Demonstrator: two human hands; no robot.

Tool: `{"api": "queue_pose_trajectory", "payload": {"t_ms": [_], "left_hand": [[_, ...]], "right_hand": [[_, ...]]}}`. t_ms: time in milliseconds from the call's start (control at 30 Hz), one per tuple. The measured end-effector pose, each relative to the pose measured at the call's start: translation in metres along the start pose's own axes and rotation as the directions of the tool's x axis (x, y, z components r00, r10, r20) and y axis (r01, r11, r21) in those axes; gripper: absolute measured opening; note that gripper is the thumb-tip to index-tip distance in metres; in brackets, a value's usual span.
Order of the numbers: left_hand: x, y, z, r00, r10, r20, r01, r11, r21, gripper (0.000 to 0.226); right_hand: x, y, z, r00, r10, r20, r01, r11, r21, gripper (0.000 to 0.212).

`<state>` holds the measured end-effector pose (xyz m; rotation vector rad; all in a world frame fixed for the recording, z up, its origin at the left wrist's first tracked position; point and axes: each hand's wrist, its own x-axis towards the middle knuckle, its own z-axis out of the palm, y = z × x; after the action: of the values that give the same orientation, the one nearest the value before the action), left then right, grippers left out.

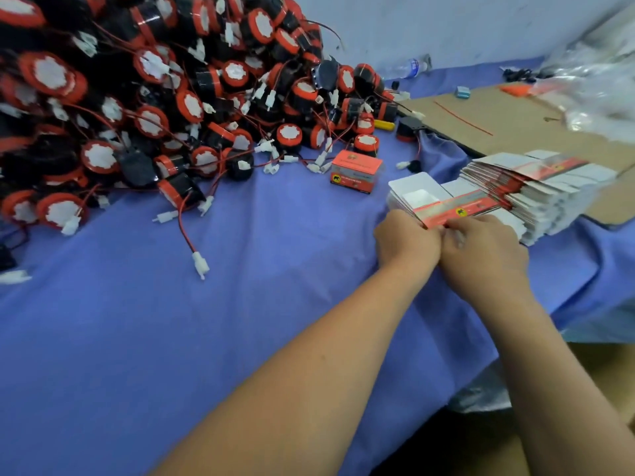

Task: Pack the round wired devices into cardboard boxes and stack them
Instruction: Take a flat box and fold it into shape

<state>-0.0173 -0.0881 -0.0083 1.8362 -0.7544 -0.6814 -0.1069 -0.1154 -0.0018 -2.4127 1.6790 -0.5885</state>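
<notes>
A big heap of round black-and-red wired devices [147,97] with white connectors fills the far left of the blue-covered table [206,321]. One closed red-and-white box [355,171] stands at the heap's right edge. A pile of flat, unfolded box blanks [543,187] lies to the right. My left hand [405,240] and my right hand [484,249] meet at the near end of that pile, and both pinch the edge of the top flat box blank [450,206]. My fingertips are hidden behind the hands.
A brown cardboard sheet [498,118] lies behind the blanks, with a red wire and small parts on it. Clear plastic bags [598,80] are bunched at the far right. A plastic bottle [409,68] lies by the wall. The table's edge runs at the right.
</notes>
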Motion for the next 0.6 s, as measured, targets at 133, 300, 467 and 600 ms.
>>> {"api": "queue_pose_trajectory", "payload": {"t_ms": [133, 300, 467, 600], "left_hand": [[-0.002, 0.000, -0.005, 0.996, -0.086, -0.004, 0.084, 0.984, -0.158, 0.007], [-0.002, 0.001, -0.024, 0.985, -0.147, 0.084, 0.170, 0.865, -0.473, 0.018], [-0.020, -0.009, -0.097, 0.997, -0.082, 0.010, 0.073, 0.826, -0.559, 0.012], [-0.054, -0.028, -0.163, 0.989, -0.083, -0.121, -0.004, 0.807, -0.590, 0.013]], "right_hand": [[-0.005, -0.003, -0.003, 0.999, -0.001, 0.032, 0.001, 1.000, -0.005, 0.029], [-0.009, -0.002, -0.012, 0.993, -0.014, -0.120, 0.049, 0.955, 0.291, 0.036], [-0.014, -0.002, -0.026, 0.973, 0.177, -0.149, -0.049, 0.786, 0.616, 0.039], [-0.036, -0.040, -0.024, 0.996, -0.086, -0.037, 0.076, 0.519, 0.851, 0.037]]}}
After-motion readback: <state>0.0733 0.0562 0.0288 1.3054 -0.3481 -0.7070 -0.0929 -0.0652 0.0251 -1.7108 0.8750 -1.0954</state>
